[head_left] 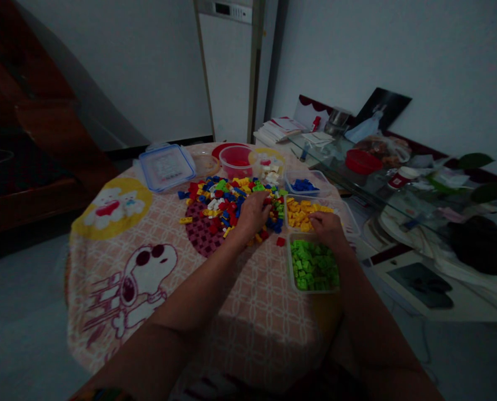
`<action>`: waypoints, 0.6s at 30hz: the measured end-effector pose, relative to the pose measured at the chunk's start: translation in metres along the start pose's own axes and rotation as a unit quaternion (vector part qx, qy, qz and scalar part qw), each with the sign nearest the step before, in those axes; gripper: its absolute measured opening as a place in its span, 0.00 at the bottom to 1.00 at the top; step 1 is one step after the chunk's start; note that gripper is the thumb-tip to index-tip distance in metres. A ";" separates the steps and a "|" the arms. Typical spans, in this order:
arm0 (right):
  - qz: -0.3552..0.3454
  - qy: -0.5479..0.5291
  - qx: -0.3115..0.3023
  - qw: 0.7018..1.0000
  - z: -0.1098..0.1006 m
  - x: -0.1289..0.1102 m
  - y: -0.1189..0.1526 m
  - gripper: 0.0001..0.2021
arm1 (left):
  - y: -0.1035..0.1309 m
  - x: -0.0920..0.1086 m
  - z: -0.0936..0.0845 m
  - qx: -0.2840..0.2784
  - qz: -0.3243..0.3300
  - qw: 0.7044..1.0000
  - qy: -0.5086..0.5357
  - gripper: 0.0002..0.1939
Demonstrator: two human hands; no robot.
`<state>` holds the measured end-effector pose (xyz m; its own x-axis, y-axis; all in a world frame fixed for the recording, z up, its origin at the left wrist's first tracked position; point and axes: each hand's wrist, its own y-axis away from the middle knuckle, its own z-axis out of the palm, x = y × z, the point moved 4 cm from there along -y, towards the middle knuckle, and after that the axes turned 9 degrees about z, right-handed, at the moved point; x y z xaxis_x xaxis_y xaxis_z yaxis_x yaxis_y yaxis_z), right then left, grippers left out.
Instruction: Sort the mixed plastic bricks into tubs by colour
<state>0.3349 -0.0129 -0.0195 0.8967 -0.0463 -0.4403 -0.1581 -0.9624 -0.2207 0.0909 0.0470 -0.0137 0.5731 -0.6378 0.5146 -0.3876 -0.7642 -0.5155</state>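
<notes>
My left hand (253, 213) is at the right side of a mixed heap of toy building bricks (227, 201) in red, yellow, blue, green and white. Its fingers are curled in, and what they hold, if anything, is hidden among the bricks. Over the right part of a clear box of yellow bricks (301, 213) is my right hand (327, 227), fingers drawn together; I cannot make out anything in them. Closer to me, a second box holds bright green bricks (311, 264). A single red brick (281, 241) lies on the cloth left of the boxes.
Behind the yellow box stands a box of blue bricks (303, 186). White bricks (271, 174) sit beside a pink tub (237, 160). A blue-rimmed lid (167, 167) lies at the back left of the patterned tablecloth (248, 301). A cluttered glass-topped stand (336, 153) adjoins the right side.
</notes>
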 end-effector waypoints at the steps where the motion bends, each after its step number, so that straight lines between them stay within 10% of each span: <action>1: -0.001 -0.001 -0.001 1.000 0.000 0.000 0.000 0.14 | -0.001 -0.006 -0.004 -0.006 -0.011 1.000 -0.021 0.22; 12: 0.003 -0.012 -0.006 1.000 -0.004 -0.005 0.001 0.14 | -0.001 -0.003 0.005 -0.091 0.016 0.995 -0.031 0.20; 18: -0.016 -0.072 -0.006 0.997 -0.006 -0.016 0.005 0.11 | -0.003 -0.010 -0.007 -0.047 0.011 0.998 -0.035 0.20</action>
<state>0.3227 -0.0187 -0.0080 0.8327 0.0224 -0.5533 -0.1249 -0.9658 -0.2271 0.0813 0.0552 -0.0122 0.6112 -0.6492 0.4528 -0.4646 -0.7574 -0.4588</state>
